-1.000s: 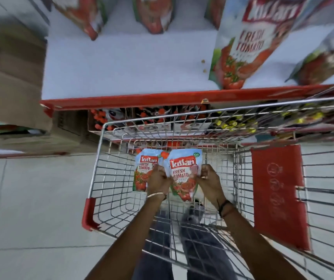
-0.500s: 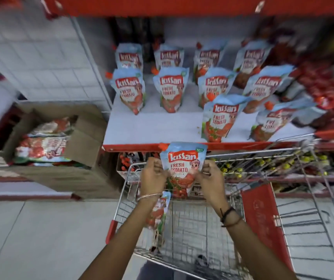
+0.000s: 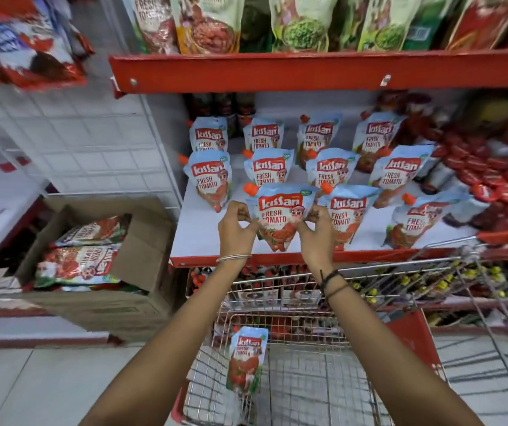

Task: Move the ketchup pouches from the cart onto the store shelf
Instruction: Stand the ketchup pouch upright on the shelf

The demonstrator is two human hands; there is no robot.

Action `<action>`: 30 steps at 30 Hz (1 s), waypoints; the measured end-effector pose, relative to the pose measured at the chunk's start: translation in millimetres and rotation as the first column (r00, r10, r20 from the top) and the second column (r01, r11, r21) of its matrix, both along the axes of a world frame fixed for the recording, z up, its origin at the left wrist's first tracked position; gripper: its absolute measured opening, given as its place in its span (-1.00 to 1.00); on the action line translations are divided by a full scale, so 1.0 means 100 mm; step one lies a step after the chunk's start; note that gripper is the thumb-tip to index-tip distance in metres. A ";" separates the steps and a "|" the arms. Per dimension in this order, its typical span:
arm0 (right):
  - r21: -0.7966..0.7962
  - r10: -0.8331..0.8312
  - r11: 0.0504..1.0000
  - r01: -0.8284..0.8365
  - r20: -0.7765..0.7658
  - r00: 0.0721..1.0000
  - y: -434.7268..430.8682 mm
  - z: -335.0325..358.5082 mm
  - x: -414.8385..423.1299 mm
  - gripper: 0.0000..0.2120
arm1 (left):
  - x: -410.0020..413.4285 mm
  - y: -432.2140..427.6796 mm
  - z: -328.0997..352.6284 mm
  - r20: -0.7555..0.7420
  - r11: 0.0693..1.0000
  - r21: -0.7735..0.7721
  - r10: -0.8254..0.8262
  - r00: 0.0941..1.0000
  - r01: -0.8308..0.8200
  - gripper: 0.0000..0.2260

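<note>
Here the left hand and right hand each pinch a side edge of one ketchup pouch, held upright between them at the front of the white shelf. It seems to touch down, though its base is hard to judge. Best set it flat, in line with the pouch just right of the right hand, then release; another waits below the wrists in the cart.
</note>
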State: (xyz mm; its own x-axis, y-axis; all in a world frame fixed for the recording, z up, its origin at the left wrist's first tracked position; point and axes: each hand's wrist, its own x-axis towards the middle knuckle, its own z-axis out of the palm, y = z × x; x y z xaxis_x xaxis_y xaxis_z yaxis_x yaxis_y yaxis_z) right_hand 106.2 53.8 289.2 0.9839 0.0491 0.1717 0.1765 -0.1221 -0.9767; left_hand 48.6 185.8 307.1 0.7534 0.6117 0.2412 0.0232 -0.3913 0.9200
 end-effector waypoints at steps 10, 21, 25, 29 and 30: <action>-0.031 0.043 0.999 -0.043 -0.005 0.999 0.16 -0.41 0.23 -0.83 | 0.26 0.19 -0.37 -0.068 0.999 -0.032 0.005 0.998 -0.007 -0.70; -0.039 0.181 0.982 -0.187 -0.113 0.977 0.07 -0.47 0.18 -0.76 | 0.17 0.13 -0.48 -0.123 0.991 -0.132 -0.051 0.991 0.034 -0.73; 0.007 0.211 0.977 -0.213 -0.157 0.965 -0.01 -0.49 -0.06 -0.49 | -0.07 0.07 -0.54 -0.078 0.991 -0.132 -0.019 0.997 0.008 -0.70; 0.024 0.171 0.985 -0.169 -0.137 0.976 -0.12 -0.71 -0.48 -0.55 | -0.46 0.04 -0.77 0.022 0.998 -0.069 0.012 1.000 -0.010 -0.80; 0.005 0.182 0.983 -0.183 -0.141 0.973 -0.14 -0.81 -0.59 -0.59 | -0.55 0.05 -0.86 0.004 0.999 -0.047 -0.001 1.000 0.001 -0.82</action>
State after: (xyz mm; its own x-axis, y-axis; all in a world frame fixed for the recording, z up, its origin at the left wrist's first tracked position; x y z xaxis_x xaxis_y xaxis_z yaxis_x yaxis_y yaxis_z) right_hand 47.2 40.1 208.0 0.9724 0.2311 0.0316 0.0580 -0.1085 -0.9924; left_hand -6.8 191.1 221.2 0.7528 0.6219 0.2158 0.0188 -0.3481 0.9373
